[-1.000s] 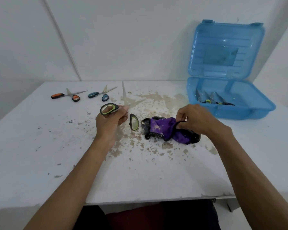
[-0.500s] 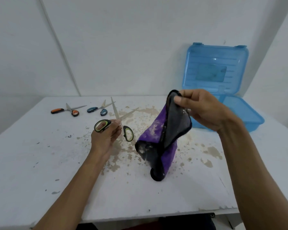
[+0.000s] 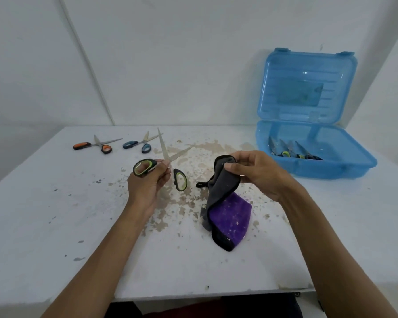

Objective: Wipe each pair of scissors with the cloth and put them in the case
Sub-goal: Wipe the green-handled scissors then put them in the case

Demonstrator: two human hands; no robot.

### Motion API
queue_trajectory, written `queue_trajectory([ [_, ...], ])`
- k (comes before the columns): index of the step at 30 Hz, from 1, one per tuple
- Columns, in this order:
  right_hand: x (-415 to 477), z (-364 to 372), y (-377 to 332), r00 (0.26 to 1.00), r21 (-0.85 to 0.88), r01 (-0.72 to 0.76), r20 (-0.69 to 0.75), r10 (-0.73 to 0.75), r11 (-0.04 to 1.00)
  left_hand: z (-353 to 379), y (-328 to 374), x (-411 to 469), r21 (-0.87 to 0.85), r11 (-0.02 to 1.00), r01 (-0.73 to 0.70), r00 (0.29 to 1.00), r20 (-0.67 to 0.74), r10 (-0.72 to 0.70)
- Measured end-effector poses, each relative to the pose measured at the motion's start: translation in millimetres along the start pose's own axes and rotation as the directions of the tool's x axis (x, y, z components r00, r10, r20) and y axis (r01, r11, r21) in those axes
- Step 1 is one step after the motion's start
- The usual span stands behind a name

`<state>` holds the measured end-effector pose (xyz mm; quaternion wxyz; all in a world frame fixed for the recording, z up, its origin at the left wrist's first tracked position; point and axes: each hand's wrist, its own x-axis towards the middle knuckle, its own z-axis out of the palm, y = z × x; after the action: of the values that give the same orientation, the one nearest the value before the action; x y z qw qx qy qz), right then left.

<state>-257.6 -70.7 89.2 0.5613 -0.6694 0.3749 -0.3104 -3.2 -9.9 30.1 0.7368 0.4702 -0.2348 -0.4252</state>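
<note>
1. far left on the worn white desk (image 3: 55,214) lie two pairs awaiting their turn: orange-and-black-handled steel scissors (image 3: 97,144), and just to their right teal-blue-handled steel scissors (image 3: 130,144). both lie flat, blades partly spread, well away from the hands.
2. next comes the left hand (image 3: 147,184). its grip is closed on the green-and-black-handled scissors (image 3: 166,154), fingers and thumb pinching near the pivot. the blades are splayed wide and point up and away, and the pair is off the desk.
3. to its right is the one purple-and-black microfibre cloth (image 3: 225,207). the right hand (image 3: 257,173) holds it, grip pinched on the top edge. the upper part is lifted while the lower fold rests on the desk.
4. far right stands the one translucent blue plastic case (image 3: 319,169), lid up against the wall. the stored scissors (image 3: 290,152) lie in its left half. i make out at least three pairs, but they overlap too much for a firm count.
5. as i read it, this is the wiping step for the green pair, just before the cloth meets steel. the next move calls for bringing the cloth round a blade and drawing it toward the tip, fingers kept off the edges.
6. tally outside the case: three pairs.
</note>
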Motion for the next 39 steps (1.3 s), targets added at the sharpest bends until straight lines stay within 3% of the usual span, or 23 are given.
queue_trajectory([
  [3, 6.7, 5.9, 2.3, 0.963, -0.231, 0.108, -0.218, -0.159, 0.967, 1.2, -1.7, -1.3, 0.013, 1.000, 0.007, 1.000, 0.012, -0.007],
  [5, 12.5, 18.5, 3.0, 0.832, -0.214, 0.260, -0.445, -0.331, 0.942, 2.0, -2.8, -2.5, 0.019, 1.000, 0.009, 1.000, 0.023, -0.010],
  [6, 14.5, 26.7, 3.5, 0.768, -0.154, 0.318, -0.537, -0.349, 0.936, 2.2, -3.9, -3.1, 0.022, 1.000, 0.011, 1.000, 0.024, -0.011],
  [7, 17.2, 35.0, 4.8, 0.734, -0.086, 0.337, -0.600, -0.319, 0.937, 2.3, -5.1, -3.4, 0.021, 1.000, 0.014, 1.000, 0.021, -0.015],
  [9, 24.9, 49.9, 9.7, 0.742, 0.114, 0.282, -0.655, -0.141, 0.953, 2.2, -6.4, -3.2, 0.016, 0.999, 0.031, 0.999, 0.011, -0.031],
  [11, 31.0, 57.9, 12.1, 0.779, 0.353, 0.246, -0.626, 0.032, 0.903, 2.7, -7.0, -2.6, 0.005, 0.999, 0.052, 0.999, 0.013, -0.052],
  [13, 33.9, 62.1, 14.7, 0.808, 0.402, 0.244, -0.587, 0.044, 0.883, 3.8, -6.3, -3.1, -0.014, 0.998, 0.067, 0.997, 0.026, -0.067],
  [14, 34.8, 64.1, 18.1, 0.817, 0.301, 0.241, -0.576, -0.026, 0.923, 4.5, -6.0, -3.1, -0.023, 0.997, 0.070, 0.997, 0.029, -0.070],
  [16, 33.0, 72.4, 28.8, 0.831, -0.105, 0.272, -0.476, -0.288, 0.957, 5.1, -6.3, -3.1, -0.031, 0.997, 0.064, 0.998, 0.026, -0.063],
  [17, 32.2, 78.2, 35.0, 0.822, -0.329, 0.309, -0.380, -0.424, 0.892, 5.5, -6.9, -3.2, -0.028, 0.998, 0.053, 0.998, 0.022, -0.053],
  [19, 34.2, 90.0, 46.2, 0.782, -0.673, 0.358, -0.163, -0.601, 0.648, 6.3, -8.1, -3.5, -0.001, 1.000, 0.021, 1.000, 0.005, -0.021],
  [21, 37.8, 99.0, 49.6, 0.776, -0.811, 0.340, -0.044, -0.629, 0.476, 7.0, -8.4, -4.5, 0.043, 0.999, -0.016, 1.000, 0.002, 0.016],
  [31, 36.6, 105.7, 56.2, 0.784, -0.981, 0.178, 0.091, -0.614, 0.082, 3.5, -10.0, -5.5, 0.132, 0.990, -0.055, 0.998, -0.012, 0.057],
  [39, 32.8, 94.7, 59.2, 0.781, -0.990, 0.135, 0.090, -0.618, 0.027, 8.2, -15.6, -4.2, 0.162, 0.986, -0.041, 0.999, 0.003, 0.041],
])
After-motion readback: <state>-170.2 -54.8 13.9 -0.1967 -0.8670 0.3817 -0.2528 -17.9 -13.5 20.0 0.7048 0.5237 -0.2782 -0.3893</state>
